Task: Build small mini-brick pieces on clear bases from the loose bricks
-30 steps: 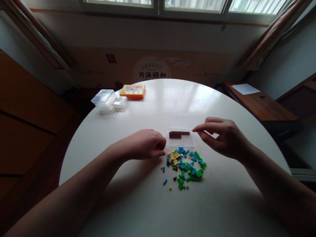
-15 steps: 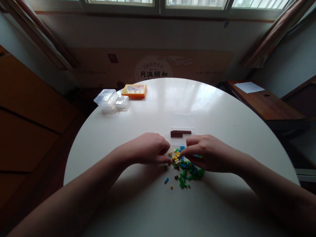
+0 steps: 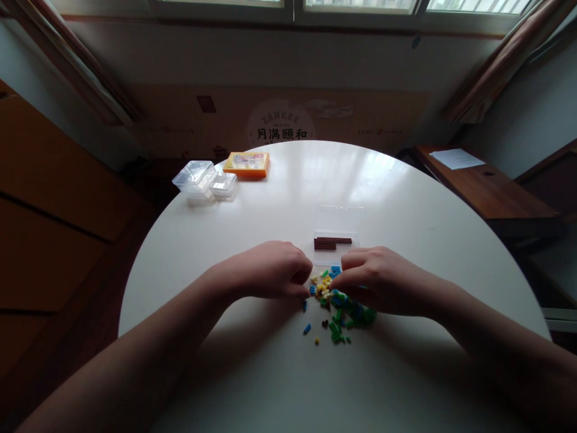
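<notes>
A heap of tiny blue, green and yellow bricks (image 3: 339, 313) lies on the round white table (image 3: 279, 204). My left hand (image 3: 270, 270) rests curled at the heap's left edge, its fingertips closed together by the yellow bricks. My right hand (image 3: 378, 279) lies over the heap's upper right, thumb and forefinger pinched among the bricks; what they hold is too small to make out. Just behind my hands a clear flat lid (image 3: 338, 225) carries a strip of joined brown bricks (image 3: 331, 242).
Stacked clear plastic boxes (image 3: 201, 179) and an orange box (image 3: 247, 164) stand at the table's far left. A wooden side table with a sheet of paper (image 3: 456, 159) is to the right. A few loose bricks (image 3: 315, 334) lie nearer me.
My right hand came down from beside the brown strip onto the brick heap and pinched among the bricks. My left hand shifted slightly right to the heap's edge.
</notes>
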The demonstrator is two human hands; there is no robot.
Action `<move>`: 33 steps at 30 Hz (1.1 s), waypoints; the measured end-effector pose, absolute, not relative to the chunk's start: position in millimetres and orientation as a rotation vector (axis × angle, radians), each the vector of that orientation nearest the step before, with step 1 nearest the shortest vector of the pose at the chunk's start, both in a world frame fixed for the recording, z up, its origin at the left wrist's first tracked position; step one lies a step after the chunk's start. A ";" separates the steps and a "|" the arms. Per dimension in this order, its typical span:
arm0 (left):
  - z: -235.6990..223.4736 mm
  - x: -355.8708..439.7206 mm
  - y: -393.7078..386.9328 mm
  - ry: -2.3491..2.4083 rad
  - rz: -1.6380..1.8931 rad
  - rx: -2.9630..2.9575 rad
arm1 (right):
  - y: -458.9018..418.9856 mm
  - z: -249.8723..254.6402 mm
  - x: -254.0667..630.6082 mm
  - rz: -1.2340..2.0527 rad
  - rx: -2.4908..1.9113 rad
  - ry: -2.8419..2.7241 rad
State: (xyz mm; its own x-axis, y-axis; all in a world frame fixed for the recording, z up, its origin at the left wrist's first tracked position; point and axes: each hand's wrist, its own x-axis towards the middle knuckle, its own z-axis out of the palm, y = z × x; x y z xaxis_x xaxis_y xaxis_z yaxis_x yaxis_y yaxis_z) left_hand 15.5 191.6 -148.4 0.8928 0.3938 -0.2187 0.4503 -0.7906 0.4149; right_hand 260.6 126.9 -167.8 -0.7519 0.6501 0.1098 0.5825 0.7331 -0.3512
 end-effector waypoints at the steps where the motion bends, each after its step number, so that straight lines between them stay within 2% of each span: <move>1: -148.7 14.6 192.4 0.612 -0.159 2.588 | 127.2 -168.4 259.7 0.435 -0.979 -2.715; 33: -144.2 13.2 191.9 0.543 -0.101 2.594 | 130.0 -172.7 260.3 0.368 -0.933 -2.743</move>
